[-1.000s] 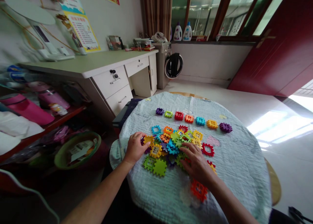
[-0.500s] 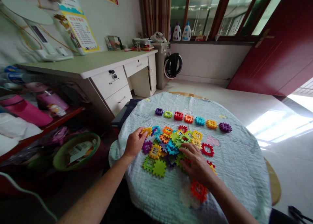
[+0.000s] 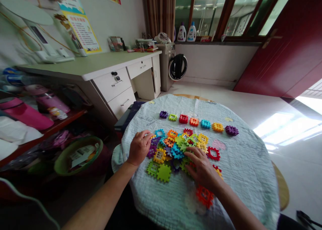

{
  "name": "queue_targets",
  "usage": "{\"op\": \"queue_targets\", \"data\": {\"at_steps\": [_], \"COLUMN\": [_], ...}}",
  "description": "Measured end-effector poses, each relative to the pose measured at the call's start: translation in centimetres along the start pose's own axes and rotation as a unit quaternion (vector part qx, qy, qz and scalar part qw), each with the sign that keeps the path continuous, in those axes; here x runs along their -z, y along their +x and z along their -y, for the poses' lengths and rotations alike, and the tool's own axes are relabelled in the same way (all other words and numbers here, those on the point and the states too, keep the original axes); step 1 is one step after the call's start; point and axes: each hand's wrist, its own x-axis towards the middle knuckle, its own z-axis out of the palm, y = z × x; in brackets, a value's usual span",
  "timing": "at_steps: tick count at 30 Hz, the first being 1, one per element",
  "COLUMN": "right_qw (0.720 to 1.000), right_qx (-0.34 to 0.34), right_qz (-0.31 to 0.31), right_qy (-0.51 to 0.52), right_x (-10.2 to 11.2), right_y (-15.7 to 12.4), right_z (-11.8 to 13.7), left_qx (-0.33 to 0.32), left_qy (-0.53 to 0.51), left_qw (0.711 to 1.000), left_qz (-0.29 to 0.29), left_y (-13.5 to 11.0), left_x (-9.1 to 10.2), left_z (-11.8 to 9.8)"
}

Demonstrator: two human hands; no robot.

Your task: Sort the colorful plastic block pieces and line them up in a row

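Note:
A loose pile of notched plastic building pieces (image 3: 177,151) in several colours lies on the cloth between my hands. At the pile's left edge, my left hand (image 3: 140,147) is closed with fingers and thumb together; a yellow building piece (image 3: 153,136) shows only as a sliver at its fingertips. My right hand (image 3: 201,164) rests on the pile's right side with its fingers apart, touching green pieces. Beyond the pile stands a spaced row of small cube-like blocks, from a purple block (image 3: 163,114) through a red block (image 3: 183,118) to another purple block (image 3: 231,130).
A pale blue cloth (image 3: 241,176) covers the round table. An orange-red piece (image 3: 205,196) lies beside my right forearm. To the left are a shelf with a pink bottle (image 3: 26,114) and a green bin (image 3: 100,149). A desk (image 3: 105,60) and a washing machine (image 3: 167,65) stand behind.
My left hand has turned and drawn its fingers in, so the yellow piece is now mostly hidden. More of the blue and purple pieces beside it shows. My right hand stays in place.

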Motion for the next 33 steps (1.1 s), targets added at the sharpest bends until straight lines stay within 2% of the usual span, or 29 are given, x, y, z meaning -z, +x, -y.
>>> {"op": "queue_targets", "data": {"at_steps": [3, 7, 13, 17, 21, 24, 28, 33], "right_qw": [1.0, 1.0, 1.0, 1.0, 1.0, 1.0, 1.0, 1.0], "right_qx": [-0.002, -0.003, -0.003, -0.003, -0.008, -0.011, -0.01, -0.004], "right_qz": [0.0, 0.001, -0.003, 0.001, 0.009, 0.007, 0.002, 0.001], "right_qy": [-0.003, -0.001, -0.001, -0.005, -0.007, -0.005, -0.005, -0.005], "right_x": [0.0, 0.0, 0.0, 0.0, 0.0, -0.1, -0.1, -0.3], "right_y": [0.0, 0.0, 0.0, 0.0, 0.0, 0.0, 0.0, 0.0], "right_z": [0.0, 0.0, 0.0, 0.0, 0.0, -0.1, -0.2, -0.4], "left_qx": [-0.025, -0.053, -0.042, -0.09, -0.11, -0.113, -0.11, -0.031], "left_qy": [0.018, -0.039, -0.077, -0.12, -0.098, -0.087, -0.099, -0.103], "left_qw": [0.997, 0.984, 0.98, 0.957, 0.94, 0.942, 0.952, 0.978], "left_qz": [0.073, 0.168, 0.177, 0.248, 0.308, 0.303, 0.267, 0.18], "left_y": [-0.4, 0.0, 1.5, 1.3, 0.6, 0.2, 0.2, 2.0], "left_x": [-0.2, 0.2, 2.4, 2.6, 1.7, 1.2, 1.3, 2.6], "left_z": [-0.1, 0.2, -0.6, -1.7, -2.4, -2.8, -2.5, 0.0]}}
